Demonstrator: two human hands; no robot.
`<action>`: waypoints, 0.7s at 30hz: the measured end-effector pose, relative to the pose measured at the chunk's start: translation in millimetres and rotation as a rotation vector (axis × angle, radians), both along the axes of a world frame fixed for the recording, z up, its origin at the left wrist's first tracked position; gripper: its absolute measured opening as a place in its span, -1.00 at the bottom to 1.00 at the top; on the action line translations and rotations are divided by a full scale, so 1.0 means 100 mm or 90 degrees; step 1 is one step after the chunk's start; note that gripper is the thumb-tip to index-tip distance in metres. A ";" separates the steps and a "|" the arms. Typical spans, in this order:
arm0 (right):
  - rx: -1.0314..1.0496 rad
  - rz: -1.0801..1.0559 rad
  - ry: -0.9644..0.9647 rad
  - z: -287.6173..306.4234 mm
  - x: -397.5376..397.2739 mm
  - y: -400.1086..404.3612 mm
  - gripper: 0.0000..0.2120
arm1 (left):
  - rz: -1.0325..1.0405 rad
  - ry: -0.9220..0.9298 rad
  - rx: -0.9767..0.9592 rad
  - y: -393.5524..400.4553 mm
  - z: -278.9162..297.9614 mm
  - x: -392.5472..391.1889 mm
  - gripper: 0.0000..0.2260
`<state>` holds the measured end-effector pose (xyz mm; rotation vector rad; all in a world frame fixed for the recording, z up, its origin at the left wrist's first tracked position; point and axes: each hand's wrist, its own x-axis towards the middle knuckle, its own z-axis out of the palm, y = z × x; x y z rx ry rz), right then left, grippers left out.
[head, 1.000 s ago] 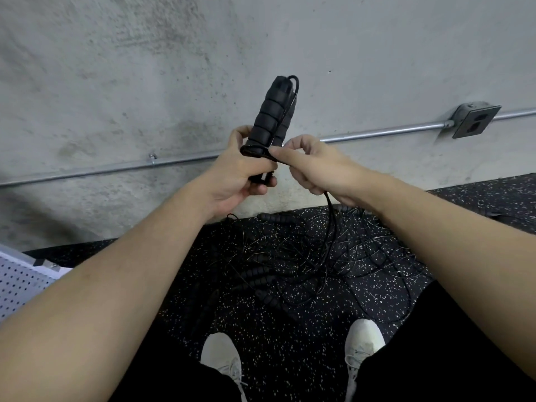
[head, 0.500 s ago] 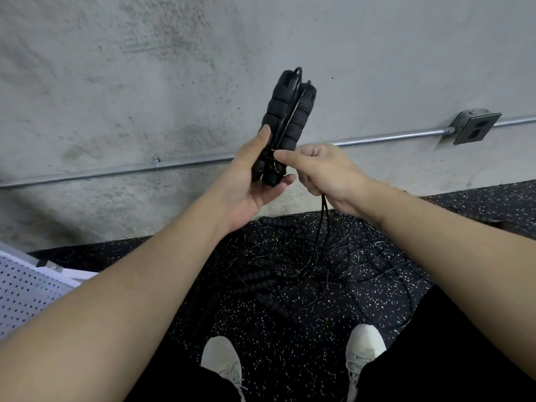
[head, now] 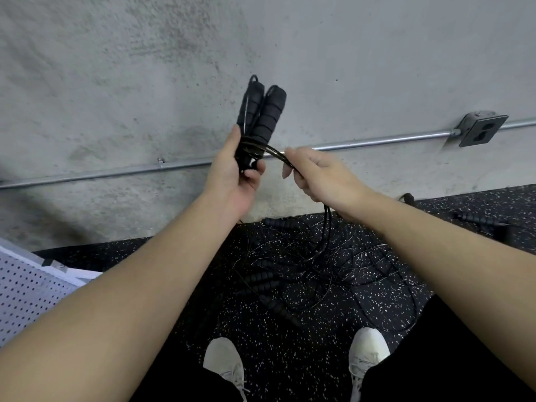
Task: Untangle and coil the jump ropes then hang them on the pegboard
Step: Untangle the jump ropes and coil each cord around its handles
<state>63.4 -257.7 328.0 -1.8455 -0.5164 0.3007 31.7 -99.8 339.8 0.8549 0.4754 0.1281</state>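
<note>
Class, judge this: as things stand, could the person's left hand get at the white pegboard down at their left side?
Probably not yet. The left hand grips the two rope handles held up before the wall, so it is occupied. The pegboard lies low on that side with nothing visibly blocking it.

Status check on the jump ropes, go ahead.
Left hand grips paired handles upright. Right hand pinches cord, wrapping it around them. Tangled pile on floor; pegboard lower left.

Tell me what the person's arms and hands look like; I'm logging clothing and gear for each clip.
Both forearms are bare, with no sleeves in view. The left hand and the right hand wear no gloves, and no rings, watch or wristbands show.
</note>
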 end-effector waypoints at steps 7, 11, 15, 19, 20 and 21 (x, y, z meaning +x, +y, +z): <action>-0.049 0.178 0.040 -0.03 0.00 -0.14 -0.68 | -0.200 -0.073 -0.144 0.20 0.12 -0.09 -0.67; -0.129 0.131 0.019 -0.01 0.06 -0.25 -0.54 | -0.357 -0.039 -0.031 0.22 0.10 -0.17 -0.71; -0.142 0.124 -0.040 0.01 0.14 -0.31 -0.64 | -0.447 0.033 0.088 0.19 0.07 -0.18 -0.78; -0.194 0.134 -0.056 0.09 0.11 -0.49 -0.90 | -0.500 0.074 0.225 0.18 0.06 -0.22 -0.75; -0.199 0.149 -0.045 0.10 0.09 -0.52 -0.89 | -0.516 0.073 0.255 0.18 0.05 -0.22 -0.71; -0.198 0.168 -0.043 0.09 0.10 -0.50 -0.88 | -0.538 0.068 0.291 0.19 0.04 -0.22 -0.69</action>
